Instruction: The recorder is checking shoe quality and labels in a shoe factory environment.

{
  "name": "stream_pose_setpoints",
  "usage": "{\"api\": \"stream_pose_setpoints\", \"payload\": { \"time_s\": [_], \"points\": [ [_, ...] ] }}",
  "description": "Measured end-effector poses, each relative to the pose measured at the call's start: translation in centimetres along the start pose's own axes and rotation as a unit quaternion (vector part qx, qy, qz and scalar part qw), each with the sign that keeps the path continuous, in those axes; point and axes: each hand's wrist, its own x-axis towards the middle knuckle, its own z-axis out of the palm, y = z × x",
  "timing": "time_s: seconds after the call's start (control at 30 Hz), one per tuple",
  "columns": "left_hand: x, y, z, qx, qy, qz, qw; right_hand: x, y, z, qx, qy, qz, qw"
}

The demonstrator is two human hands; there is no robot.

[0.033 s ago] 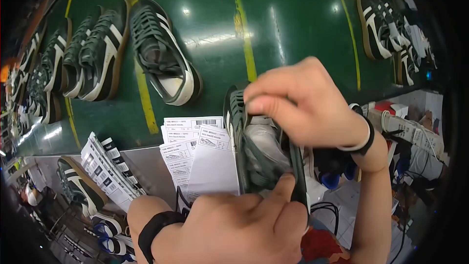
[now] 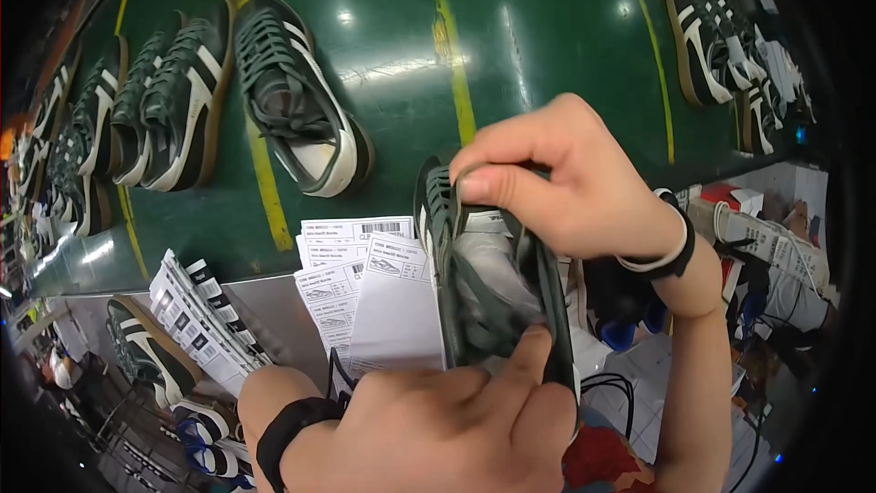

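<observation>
A dark green sneaker (image 2: 555,310) with pale tissue paper (image 2: 500,265) inside lies between my hands, its toe toward the green table. My right hand (image 2: 570,187) pinches the edge of its tongue beside the laces (image 2: 440,196), thumb and fingertips together. My left hand (image 2: 447,429) is curled at the heel end, partly hiding it, with the index finger reaching into the shoe's opening. A sheaf of white printed labels (image 2: 388,315) with shoe drawings lies just left of the sneaker, partly tucked behind it.
Along the green table (image 2: 392,119), a single sneaker (image 2: 306,100) and several paired ones (image 2: 187,100) stand at left, more (image 2: 698,46) at far right. Below the table's edge are a stack of label sheets (image 2: 205,319), shoes on a rack (image 2: 151,347), and loose cables (image 2: 611,393).
The right hand has dipped slightly and shows sharper at the tongue. The shoes on the table appear a little further left in the picture. The left hand is nearly unchanged.
</observation>
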Motion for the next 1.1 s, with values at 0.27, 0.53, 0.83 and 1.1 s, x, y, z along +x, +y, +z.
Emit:
{"api": "stream_pose_setpoints", "payload": {
  "time_s": [0.27, 0.53, 0.83, 1.1],
  "points": [
    [-0.7, -4.3, 0.9, -0.066, 0.201, -0.12, 0.97, -0.8, 2.2, -6.4, -0.26, 0.123, -0.272, 0.918],
    [1.2, -18.0, 2.1, 0.268, 0.269, -0.128, 0.916, 6.7, 6.9, -15.2, -0.274, 0.332, -0.113, 0.896],
    [1.6, -13.9, 1.2, 0.204, 0.305, -0.061, 0.928, 9.1, -0.5, 2.4, -0.196, 0.116, -0.194, 0.954],
    [-6.2, -3.6, 0.6, 0.051, 0.053, -0.041, 0.996, -0.9, -4.0, 6.2, -0.296, -0.035, -0.176, 0.938]
  ]
}}
